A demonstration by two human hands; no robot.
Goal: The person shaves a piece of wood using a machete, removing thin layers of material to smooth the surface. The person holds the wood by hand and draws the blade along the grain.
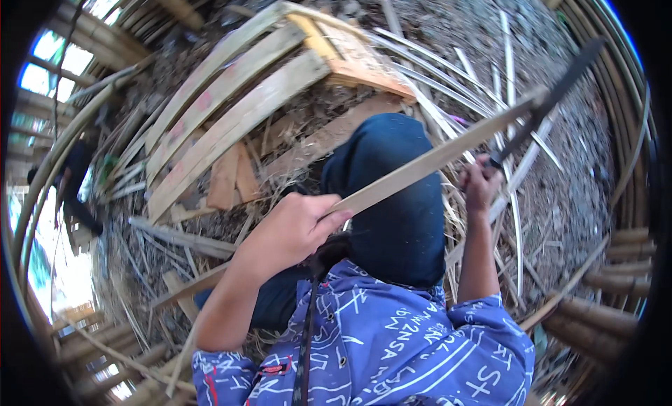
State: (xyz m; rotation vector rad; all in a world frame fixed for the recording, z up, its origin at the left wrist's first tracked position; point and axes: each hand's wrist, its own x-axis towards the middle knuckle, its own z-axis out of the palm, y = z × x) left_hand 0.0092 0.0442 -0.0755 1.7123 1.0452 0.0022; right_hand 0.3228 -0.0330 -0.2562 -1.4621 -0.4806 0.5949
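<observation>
Left hand: I see my left hand (290,231) closed around the near end of the bamboo strip (434,157), fingers wrapped over the top and thumb toward the knee.
Right hand: my right hand (479,185) is clenched on the handle of the long knife (553,101), wrist raised, the two hands well apart with the knee between them.
Strip, look: a long, flat, pale tan slat, smooth on the face I can see, with straight edges and an even width; it narrows only by distance toward the far end.
Strip, place: it runs slantwise from my left hand up and to the right, crossing above the dark blue trouser knee (392,196), its far end meeting the knife.
Knife: a dark, narrow blade angled up and to the right, set against the far end of the strip; whether it has entered the bamboo I cannot tell.
Clothing: a blue patterned shirt (392,343) fills the lower edge.
Ground: broad split bamboo planks (224,126) lie ahead on the left, with thin pale slivers (455,91) and shavings scattered on the dirt.
Surround: round bamboo poles (609,287) are stacked at the right edge.
</observation>
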